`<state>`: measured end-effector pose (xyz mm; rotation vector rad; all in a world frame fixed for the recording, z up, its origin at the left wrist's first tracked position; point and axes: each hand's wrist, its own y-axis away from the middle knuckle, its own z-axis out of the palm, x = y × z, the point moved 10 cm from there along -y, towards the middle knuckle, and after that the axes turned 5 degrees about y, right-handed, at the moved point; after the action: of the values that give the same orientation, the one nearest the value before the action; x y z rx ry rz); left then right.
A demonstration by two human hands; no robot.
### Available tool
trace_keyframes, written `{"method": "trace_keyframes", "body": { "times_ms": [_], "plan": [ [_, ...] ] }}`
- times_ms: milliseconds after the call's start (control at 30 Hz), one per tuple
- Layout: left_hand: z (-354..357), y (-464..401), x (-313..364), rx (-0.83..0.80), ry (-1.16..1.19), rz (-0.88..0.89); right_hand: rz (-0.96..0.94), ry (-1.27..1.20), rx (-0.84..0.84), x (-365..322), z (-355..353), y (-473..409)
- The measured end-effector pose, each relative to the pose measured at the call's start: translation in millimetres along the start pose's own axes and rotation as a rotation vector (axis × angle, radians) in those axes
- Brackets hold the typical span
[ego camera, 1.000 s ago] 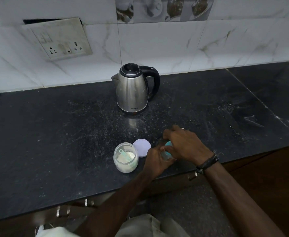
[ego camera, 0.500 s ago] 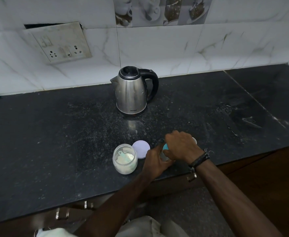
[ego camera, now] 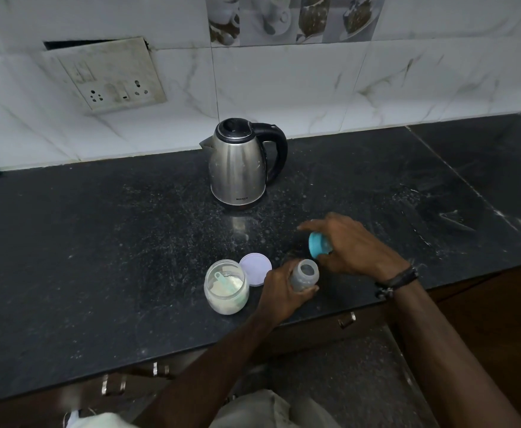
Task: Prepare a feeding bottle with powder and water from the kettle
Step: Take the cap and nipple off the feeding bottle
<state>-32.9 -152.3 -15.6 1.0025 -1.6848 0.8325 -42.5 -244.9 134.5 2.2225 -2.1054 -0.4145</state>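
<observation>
Fingers of the left hand (ego camera: 279, 291) are wrapped round the bottle (ego camera: 304, 275), which stands upright near the tabletop (ego camera: 98, 257) front edge, just right of the powder jar (ego camera: 226, 287), long axis vertical, mouth up. Right hand (ego camera: 350, 245) fingers grip the blue cap (ego camera: 318, 245). Half a second ago that cap was on the bottle under both hands; now it's off and lifted clear to the right, so the mouth's open for powder, I'd say. Kettle (ego camera: 240, 163) sits well behind the jar, spout pointing left. Jar's lid (ego camera: 255, 269) lies flat beside it.
</observation>
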Motion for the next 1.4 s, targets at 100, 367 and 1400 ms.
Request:
{"method": "trace_keyframes", "body": {
  "times_ms": [100,367,1400],
  "plan": [
    [-1,0,2,0.018,-0.014,0.027,0.081,-0.012,0.085,27,-7,-8],
    [1,0,-1,0.003,-0.02,0.018,0.176,-0.053,0.212,66,10,-39],
    [2,2,0,-0.006,-0.034,-0.037,0.172,0.029,-0.121,63,80,-80]
  ]
}}
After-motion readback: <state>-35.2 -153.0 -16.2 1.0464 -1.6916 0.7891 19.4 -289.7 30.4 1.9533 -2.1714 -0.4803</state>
